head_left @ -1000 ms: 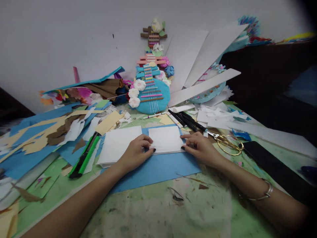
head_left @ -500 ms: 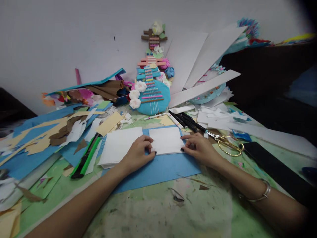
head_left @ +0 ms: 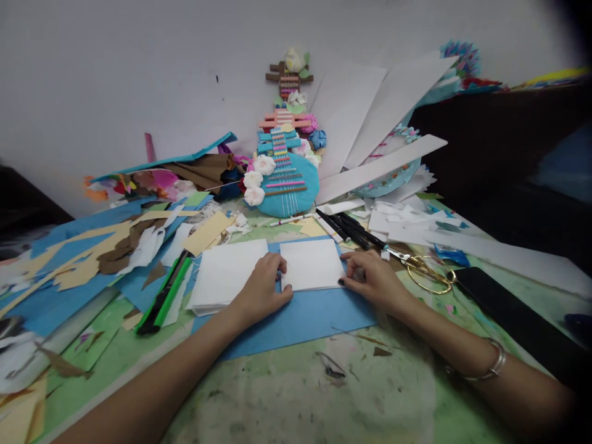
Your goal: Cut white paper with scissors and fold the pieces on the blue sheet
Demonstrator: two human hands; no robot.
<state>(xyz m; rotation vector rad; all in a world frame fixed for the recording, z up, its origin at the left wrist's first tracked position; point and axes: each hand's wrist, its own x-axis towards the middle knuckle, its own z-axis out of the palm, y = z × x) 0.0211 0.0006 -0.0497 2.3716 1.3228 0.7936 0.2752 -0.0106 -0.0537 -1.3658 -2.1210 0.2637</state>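
Observation:
A small folded piece of white paper (head_left: 311, 265) lies flat between my hands on a blue sheet (head_left: 300, 314). My left hand (head_left: 264, 285) curls at its left edge, with the thumb at the lower corner. At the opposite edge my right hand (head_left: 372, 276) is closed, thumb and bent fingers on the right side of the paper. Some fingertips are hidden behind the knuckles. A larger white paper stack (head_left: 229, 271) rests beside my left hand, its right part covered by that hand. A bracelet (head_left: 494, 361) sits on my right forearm.
A green utility knife (head_left: 165, 295) lies left of the stack. Black pens (head_left: 349, 229) and gold-handled scissors (head_left: 430, 274) are beyond my right hand. A black strip (head_left: 513, 317) lies at right. Blue paper guitar crafts (head_left: 291, 185) lean on the wall; paper scraps (head_left: 111, 246) cover the left side.
Both hands stay at the edges of the small white paper, with only slight finger movement. The whole view has shifted a little; nothing else has visibly moved.

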